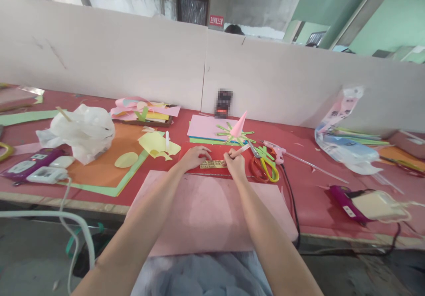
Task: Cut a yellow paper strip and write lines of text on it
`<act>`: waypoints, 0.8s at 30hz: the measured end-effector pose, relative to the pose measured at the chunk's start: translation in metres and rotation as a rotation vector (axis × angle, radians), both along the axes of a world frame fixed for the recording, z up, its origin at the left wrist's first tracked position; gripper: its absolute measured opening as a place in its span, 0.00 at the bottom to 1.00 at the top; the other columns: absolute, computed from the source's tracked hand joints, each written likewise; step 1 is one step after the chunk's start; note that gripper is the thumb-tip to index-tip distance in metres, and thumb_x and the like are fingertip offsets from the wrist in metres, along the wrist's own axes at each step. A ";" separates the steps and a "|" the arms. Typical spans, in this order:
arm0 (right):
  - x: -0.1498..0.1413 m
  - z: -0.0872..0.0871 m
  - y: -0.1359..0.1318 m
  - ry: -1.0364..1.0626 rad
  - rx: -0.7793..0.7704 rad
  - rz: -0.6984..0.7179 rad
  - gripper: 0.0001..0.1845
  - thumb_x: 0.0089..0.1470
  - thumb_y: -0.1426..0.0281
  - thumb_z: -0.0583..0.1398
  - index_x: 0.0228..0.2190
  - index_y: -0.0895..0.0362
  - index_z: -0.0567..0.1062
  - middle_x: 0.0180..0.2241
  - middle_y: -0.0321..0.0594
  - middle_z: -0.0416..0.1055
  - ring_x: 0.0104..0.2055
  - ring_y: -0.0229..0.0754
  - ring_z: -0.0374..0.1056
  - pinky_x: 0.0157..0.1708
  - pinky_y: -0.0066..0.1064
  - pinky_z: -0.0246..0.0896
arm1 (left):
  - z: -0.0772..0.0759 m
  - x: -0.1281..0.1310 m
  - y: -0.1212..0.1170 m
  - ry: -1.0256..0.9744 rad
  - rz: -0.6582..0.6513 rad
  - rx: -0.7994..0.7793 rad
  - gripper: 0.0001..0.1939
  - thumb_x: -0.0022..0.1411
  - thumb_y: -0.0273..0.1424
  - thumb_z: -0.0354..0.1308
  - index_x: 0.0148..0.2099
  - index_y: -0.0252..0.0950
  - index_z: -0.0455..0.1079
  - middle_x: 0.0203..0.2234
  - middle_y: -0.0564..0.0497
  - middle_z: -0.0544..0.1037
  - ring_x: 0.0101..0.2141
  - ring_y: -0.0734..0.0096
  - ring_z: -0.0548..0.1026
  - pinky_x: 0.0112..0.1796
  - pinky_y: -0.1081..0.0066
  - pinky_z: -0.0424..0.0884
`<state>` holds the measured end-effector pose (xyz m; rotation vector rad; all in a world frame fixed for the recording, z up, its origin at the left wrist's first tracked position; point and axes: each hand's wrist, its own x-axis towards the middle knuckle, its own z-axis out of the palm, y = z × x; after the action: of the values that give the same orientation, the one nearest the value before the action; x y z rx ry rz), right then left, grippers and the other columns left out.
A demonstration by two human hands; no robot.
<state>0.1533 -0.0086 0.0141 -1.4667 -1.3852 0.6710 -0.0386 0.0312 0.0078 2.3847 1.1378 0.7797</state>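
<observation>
My left hand (194,156) rests with fingers spread flat on the left end of a small wooden ruler (212,164), which lies on a red sheet (186,152). My right hand (235,163) is closed in a pinch around a pencil-like stick (244,148) at the ruler's right end. A large pink sheet (206,212) lies under my forearms near the table's front edge.
Scissors (264,168) and a glue gun (275,150) lie just right of my hands. A pink paper cone (238,127) with green strips stands behind. At left are yellow cut-outs (156,145), an orange sheet (106,163), a white bag (83,130) and a power strip (31,163). Plastic packets (345,150) lie at right.
</observation>
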 end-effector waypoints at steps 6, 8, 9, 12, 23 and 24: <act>0.000 0.000 0.000 -0.044 0.026 -0.007 0.13 0.47 0.64 0.54 0.18 0.53 0.56 0.13 0.28 0.64 0.18 0.38 0.69 0.19 0.22 0.57 | 0.001 0.000 -0.001 -0.001 -0.001 0.007 0.16 0.53 0.22 0.49 0.34 0.44 0.75 0.45 0.58 0.73 0.46 0.70 0.70 0.50 0.69 0.62; 0.000 0.000 0.001 -0.045 0.026 -0.014 0.13 0.47 0.64 0.54 0.18 0.54 0.56 0.14 0.28 0.65 0.18 0.38 0.70 0.19 0.22 0.57 | 0.002 0.000 -0.002 -0.001 -0.001 0.008 0.15 0.53 0.23 0.49 0.34 0.44 0.75 0.45 0.57 0.73 0.46 0.70 0.70 0.50 0.69 0.62; 0.000 -0.001 0.001 -0.041 0.024 -0.010 0.13 0.47 0.64 0.54 0.18 0.54 0.56 0.14 0.28 0.65 0.19 0.38 0.70 0.18 0.22 0.56 | 0.002 0.000 -0.002 -0.001 0.001 0.006 0.16 0.53 0.23 0.49 0.34 0.44 0.75 0.45 0.58 0.73 0.46 0.71 0.70 0.50 0.69 0.62; 0.000 -0.001 0.001 -0.041 0.023 0.008 0.13 0.47 0.64 0.54 0.18 0.54 0.56 0.14 0.28 0.65 0.19 0.38 0.70 0.18 0.22 0.56 | 0.003 0.000 -0.003 0.004 0.007 -0.002 0.16 0.53 0.23 0.49 0.34 0.45 0.75 0.46 0.58 0.73 0.46 0.70 0.69 0.50 0.68 0.62; 0.001 -0.002 0.001 -0.082 0.030 -0.009 0.13 0.47 0.64 0.53 0.17 0.53 0.56 0.13 0.28 0.65 0.20 0.38 0.69 0.21 0.23 0.58 | 0.005 0.001 -0.003 0.007 0.009 -0.020 0.17 0.52 0.22 0.48 0.34 0.45 0.75 0.46 0.58 0.73 0.46 0.70 0.69 0.50 0.68 0.62; 0.001 -0.003 0.001 -0.095 0.026 -0.007 0.13 0.46 0.65 0.53 0.17 0.53 0.56 0.13 0.28 0.65 0.20 0.38 0.69 0.22 0.23 0.58 | 0.005 0.001 -0.003 0.008 0.011 -0.021 0.17 0.52 0.22 0.48 0.34 0.45 0.75 0.46 0.58 0.72 0.46 0.70 0.69 0.50 0.68 0.62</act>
<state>0.1545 -0.0072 0.0115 -1.4987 -1.4547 0.5834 -0.0380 0.0279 0.0127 2.3685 1.1573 0.7578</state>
